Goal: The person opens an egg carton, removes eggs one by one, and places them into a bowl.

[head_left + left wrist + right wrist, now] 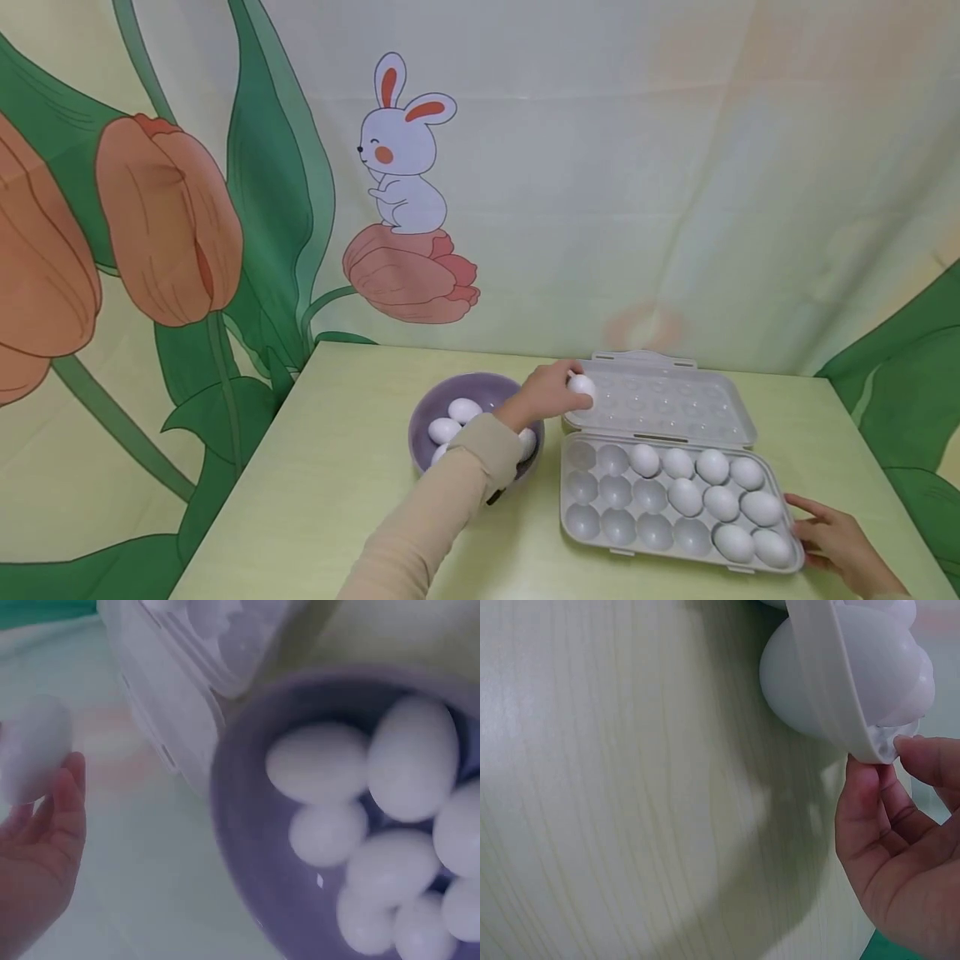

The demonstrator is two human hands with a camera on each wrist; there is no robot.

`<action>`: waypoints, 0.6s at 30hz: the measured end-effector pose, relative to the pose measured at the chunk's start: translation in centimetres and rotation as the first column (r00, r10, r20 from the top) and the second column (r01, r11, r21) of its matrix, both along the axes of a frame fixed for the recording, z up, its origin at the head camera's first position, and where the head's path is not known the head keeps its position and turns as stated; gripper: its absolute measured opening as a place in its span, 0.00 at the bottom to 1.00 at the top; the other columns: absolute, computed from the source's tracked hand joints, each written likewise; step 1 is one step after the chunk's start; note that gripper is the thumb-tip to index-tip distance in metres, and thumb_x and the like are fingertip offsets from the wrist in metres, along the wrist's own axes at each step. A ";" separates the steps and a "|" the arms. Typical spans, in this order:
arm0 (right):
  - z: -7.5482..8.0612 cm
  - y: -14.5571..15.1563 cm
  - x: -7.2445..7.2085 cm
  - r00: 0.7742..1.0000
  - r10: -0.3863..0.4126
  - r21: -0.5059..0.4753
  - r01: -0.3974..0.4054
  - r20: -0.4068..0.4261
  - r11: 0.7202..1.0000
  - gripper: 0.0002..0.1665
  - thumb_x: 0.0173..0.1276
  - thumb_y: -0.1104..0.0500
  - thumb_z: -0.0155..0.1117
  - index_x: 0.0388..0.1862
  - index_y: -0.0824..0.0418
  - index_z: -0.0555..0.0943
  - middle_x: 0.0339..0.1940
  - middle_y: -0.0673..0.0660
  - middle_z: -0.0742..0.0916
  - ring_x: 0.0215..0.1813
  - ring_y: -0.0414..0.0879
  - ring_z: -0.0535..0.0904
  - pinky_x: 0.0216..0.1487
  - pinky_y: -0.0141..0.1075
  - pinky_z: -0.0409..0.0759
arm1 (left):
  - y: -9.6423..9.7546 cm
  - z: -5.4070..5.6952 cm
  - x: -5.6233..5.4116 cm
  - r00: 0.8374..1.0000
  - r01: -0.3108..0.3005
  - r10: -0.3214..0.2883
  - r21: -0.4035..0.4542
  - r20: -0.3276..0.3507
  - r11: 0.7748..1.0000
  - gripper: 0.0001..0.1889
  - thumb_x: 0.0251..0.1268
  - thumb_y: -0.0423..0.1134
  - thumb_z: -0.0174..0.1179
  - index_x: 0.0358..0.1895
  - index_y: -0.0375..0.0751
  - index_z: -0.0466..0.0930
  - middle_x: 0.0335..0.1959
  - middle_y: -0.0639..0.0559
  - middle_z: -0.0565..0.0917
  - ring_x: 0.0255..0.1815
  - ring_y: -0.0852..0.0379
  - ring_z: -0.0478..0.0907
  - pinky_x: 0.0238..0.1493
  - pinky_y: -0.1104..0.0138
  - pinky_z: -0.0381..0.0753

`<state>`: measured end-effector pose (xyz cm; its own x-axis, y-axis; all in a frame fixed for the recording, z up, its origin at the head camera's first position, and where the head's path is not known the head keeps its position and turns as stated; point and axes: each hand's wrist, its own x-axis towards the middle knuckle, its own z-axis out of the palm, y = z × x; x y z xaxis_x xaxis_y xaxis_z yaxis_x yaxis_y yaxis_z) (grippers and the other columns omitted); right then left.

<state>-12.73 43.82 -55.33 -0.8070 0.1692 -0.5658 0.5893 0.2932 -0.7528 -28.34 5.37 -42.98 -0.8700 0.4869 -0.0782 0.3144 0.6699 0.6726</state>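
Egg (pixel 582 392) sat pinched in left hand (pixel 546 392), held up by lid (pixel 667 407). Right hand (pixel 838 537) gripped tray (pixel 654 532) at edge. Egg probably light, stiff, slick, maybe fragile; middle looked best hold, gentle fingertips.

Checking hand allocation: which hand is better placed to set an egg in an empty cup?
Left, likely: the left hand holds an egg near the empty cups of the tray; the right hand pinches the tray's opposite end, beside seated eggs.
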 end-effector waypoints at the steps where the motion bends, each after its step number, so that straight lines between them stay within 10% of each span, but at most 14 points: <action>1: -0.1 0.1 0.0 1.000 -0.002 -0.001 0.002 0.002 1.000 0.41 0.60 0.59 0.56 0.67 0.67 0.49 0.30 0.49 0.79 0.33 0.44 0.73 0.34 0.38 0.74 | -0.6 -0.1 -0.3 1.000 -0.030 0.030 -0.003 0.004 1.000 0.20 0.47 0.42 0.58 0.47 0.44 0.69 0.32 0.51 0.79 0.28 0.61 0.72 0.29 0.73 0.70; 18: -0.2 0.4 -0.1 1.000 -0.014 -0.012 0.014 0.000 1.000 0.40 0.61 0.60 0.55 0.67 0.67 0.49 0.31 0.49 0.79 0.33 0.44 0.74 0.34 0.38 0.75 | -8.6 -4.3 -2.9 0.928 -0.373 0.373 -0.017 -0.013 0.928 0.18 0.45 0.39 0.59 0.40 0.37 0.68 0.32 0.41 0.78 0.29 0.51 0.73 0.27 0.67 0.71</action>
<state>-12.82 44.22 -55.50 -0.8049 0.1736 -0.5675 0.5929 0.2762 -0.7564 -31.21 -3.25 -47.26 -0.9892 0.1258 -0.0752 0.0456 0.7522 0.6573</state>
